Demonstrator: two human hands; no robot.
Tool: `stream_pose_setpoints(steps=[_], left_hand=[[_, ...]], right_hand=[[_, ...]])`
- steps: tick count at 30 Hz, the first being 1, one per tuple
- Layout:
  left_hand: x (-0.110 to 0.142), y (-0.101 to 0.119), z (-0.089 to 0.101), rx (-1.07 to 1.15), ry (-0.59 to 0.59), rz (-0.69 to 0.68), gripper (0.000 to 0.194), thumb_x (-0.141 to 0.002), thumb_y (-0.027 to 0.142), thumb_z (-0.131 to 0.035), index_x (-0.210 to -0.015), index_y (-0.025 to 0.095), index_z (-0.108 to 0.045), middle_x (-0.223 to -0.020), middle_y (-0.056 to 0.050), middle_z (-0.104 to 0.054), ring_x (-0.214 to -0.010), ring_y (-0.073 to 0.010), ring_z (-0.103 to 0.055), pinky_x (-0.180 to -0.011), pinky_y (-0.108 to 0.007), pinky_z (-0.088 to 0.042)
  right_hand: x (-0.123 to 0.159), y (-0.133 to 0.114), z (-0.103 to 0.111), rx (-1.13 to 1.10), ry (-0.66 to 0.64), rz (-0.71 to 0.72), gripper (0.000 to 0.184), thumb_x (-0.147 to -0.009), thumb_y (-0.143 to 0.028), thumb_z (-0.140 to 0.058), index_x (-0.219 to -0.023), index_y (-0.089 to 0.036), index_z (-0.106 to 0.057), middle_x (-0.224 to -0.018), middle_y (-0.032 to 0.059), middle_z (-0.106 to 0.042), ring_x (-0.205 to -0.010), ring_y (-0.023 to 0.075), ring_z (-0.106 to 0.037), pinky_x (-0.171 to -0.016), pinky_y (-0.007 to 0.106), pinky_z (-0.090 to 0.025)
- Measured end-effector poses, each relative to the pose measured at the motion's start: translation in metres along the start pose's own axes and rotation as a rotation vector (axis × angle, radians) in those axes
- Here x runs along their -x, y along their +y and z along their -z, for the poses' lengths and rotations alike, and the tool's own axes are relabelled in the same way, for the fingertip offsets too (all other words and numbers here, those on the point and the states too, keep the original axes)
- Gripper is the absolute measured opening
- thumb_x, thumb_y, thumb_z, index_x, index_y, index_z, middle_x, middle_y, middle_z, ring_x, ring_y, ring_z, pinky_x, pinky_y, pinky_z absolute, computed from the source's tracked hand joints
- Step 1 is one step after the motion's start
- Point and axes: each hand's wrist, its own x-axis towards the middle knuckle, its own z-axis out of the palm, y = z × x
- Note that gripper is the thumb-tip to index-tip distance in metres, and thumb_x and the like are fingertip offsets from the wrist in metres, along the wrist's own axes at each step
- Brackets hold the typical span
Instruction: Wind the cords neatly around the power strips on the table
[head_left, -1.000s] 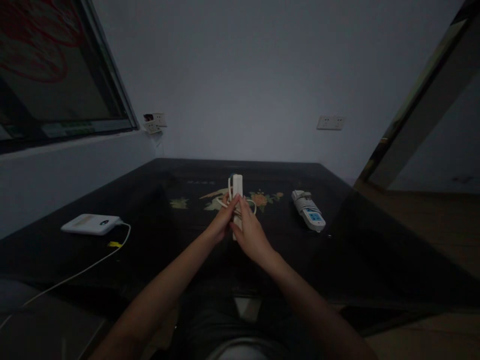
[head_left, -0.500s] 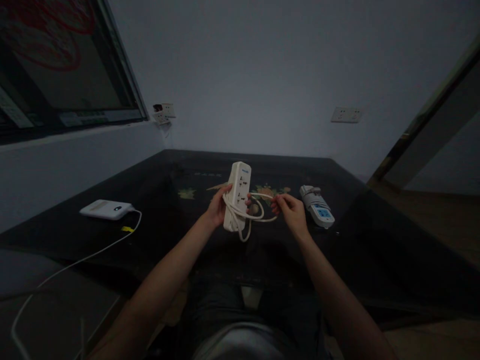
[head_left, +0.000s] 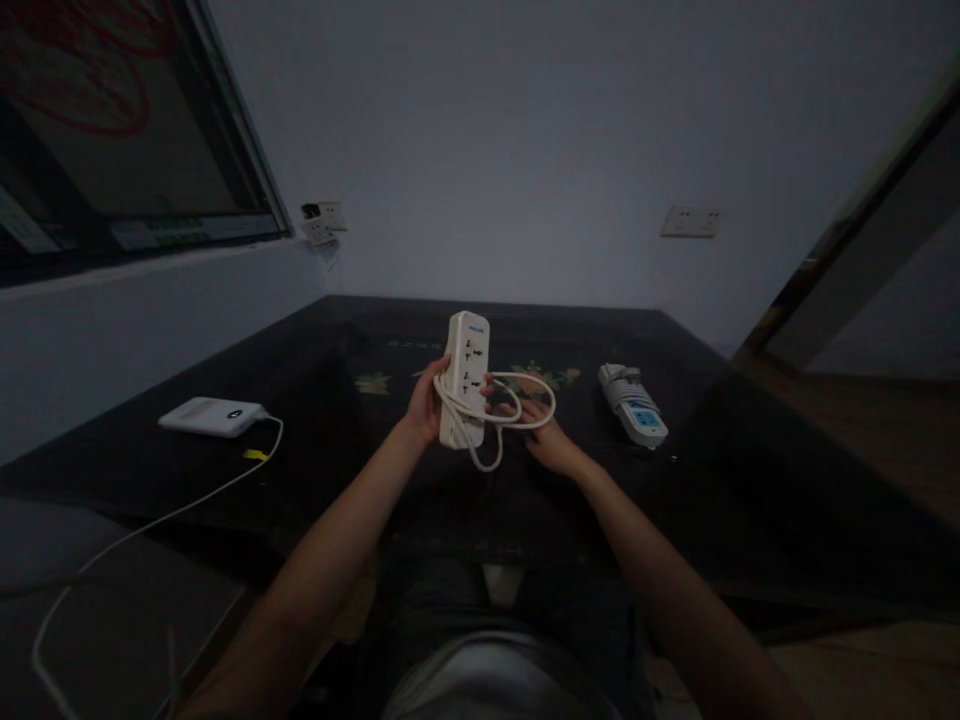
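A white power strip [head_left: 472, 345] is held upright and slightly tilted above the table. My left hand [head_left: 427, 403] is closed around its left side, with fingertips showing at the right edge. The strip's white cord [head_left: 553, 400] wraps around its lower half and sticks out to the right in loose loops. My right hand [head_left: 551, 440] is behind those loops, its fingers stretched toward the strip and partly covered by the cord. No grip on the cord shows there. Right of this hand lies a second power strip [head_left: 643, 425] with blue socket panels, its grey cord wound around it.
A dark table [head_left: 360, 330] with a floral pattern stands against the wall. On its left lies a white power bank [head_left: 210, 416] with a cable [head_left: 172, 515] running off the edge, near a yellow tag [head_left: 256, 455]. Wall sockets [head_left: 690, 221] sit behind.
My right hand has let go of the cord's right-hand part and moved left, behind the loops. A rounded loop now stands out to the right. The view has shifted slightly.
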Motion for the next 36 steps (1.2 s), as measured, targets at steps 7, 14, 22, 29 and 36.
stream_pose_setpoints(steps=[7, 14, 22, 29, 36], left_hand=[[-0.002, 0.003, 0.004, -0.022, 0.016, 0.06, 0.061, -0.083, 0.055, -0.038, -0.121, 0.009, -0.05, -0.091, -0.015, -0.066, -0.081, -0.0275, -0.065, -0.071, -0.042, -0.053], [-0.008, 0.004, 0.015, 0.0, 0.123, -0.008, 0.065, -0.083, 0.06, -0.036, -0.123, 0.009, -0.049, -0.093, -0.016, -0.067, -0.074, -0.0232, -0.064, -0.067, -0.037, -0.052], [-0.015, -0.003, 0.027, 0.034, 0.174, 0.098, 0.079, -0.082, 0.073, -0.031, -0.125, 0.009, -0.05, -0.092, -0.016, -0.068, -0.067, -0.0218, -0.064, -0.061, -0.036, -0.051], [-0.019, -0.018, 0.035, -0.056, 0.068, 0.206, 0.083, -0.081, 0.077, -0.028, -0.123, 0.009, -0.053, -0.089, -0.016, -0.069, -0.063, -0.0199, -0.064, -0.052, -0.029, -0.049], [-0.004, -0.023, 0.024, -0.1, -0.035, 0.301, 0.045, -0.083, 0.033, -0.055, -0.122, 0.01, -0.054, -0.098, -0.016, -0.07, -0.073, -0.0191, -0.067, -0.06, -0.028, -0.052]], right_hand=[[0.002, -0.031, -0.001, 0.224, -0.284, 0.117, 0.026, -0.079, -0.014, -0.064, -0.102, -0.024, -0.07, -0.135, 0.0079, -0.054, -0.132, 0.0277, -0.038, -0.107, 0.054, -0.027], [0.014, -0.056, 0.02, 0.329, -0.446, 0.235, 0.012, -0.081, -0.015, -0.064, -0.092, -0.021, -0.066, -0.11, 0.0072, -0.067, -0.114, 0.0244, -0.054, -0.109, 0.051, -0.027], [0.04, -0.072, 0.052, -0.031, -0.27, -0.005, 0.028, -0.095, -0.033, -0.043, -0.075, -0.02, -0.059, -0.071, 0.0018, -0.06, -0.068, 0.016, -0.058, -0.066, 0.028, -0.047], [0.006, -0.06, 0.078, -0.83, 0.334, -0.349, 0.033, -0.081, -0.052, -0.061, -0.079, -0.019, -0.059, -0.051, -0.0098, -0.026, -0.04, 0.0056, -0.021, -0.038, 0.019, -0.016], [-0.015, -0.036, 0.077, -0.968, 0.596, -0.377, 0.031, -0.071, -0.047, -0.072, -0.081, -0.02, -0.061, -0.048, -0.012, -0.023, -0.038, 0.004, -0.015, -0.035, 0.017, -0.011]])
